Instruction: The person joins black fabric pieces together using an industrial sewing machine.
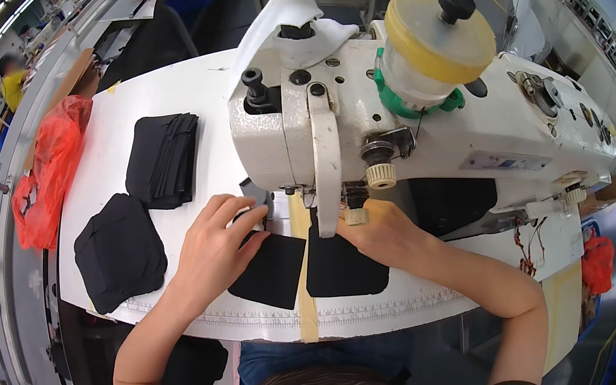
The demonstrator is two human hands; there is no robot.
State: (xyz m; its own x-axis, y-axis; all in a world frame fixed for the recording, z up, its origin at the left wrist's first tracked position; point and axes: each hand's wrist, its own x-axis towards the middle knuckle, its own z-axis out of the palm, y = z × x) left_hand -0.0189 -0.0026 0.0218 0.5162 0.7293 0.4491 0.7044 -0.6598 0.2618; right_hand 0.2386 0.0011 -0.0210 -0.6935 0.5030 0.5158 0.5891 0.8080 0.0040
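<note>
Dial: centred between the two hands, six toward the sewer's lap.
Left hand: at nine, fingers bent, thumb at the far edge of the left panel; from here I can't tell whether it pinches anything.
Grey piece: at ten, right by those fingertips.
Right hand: at three, over the far part of the right panel; its fingertips are hidden, so I can't tell if they grip. The hands are apart.
Black panels: left one at seven, right one at four, both flat on the table.
Tape: yellow, running toward six between the panels.
Machine: white, its lever at twelve, its cup with yellow lid at one.
Stacks: black, a squarish stack at ten, an angular stack between eight and nine.
Red bag: out at nine, beyond the stacks.
Ruler: along the near edge, four to six.
</note>
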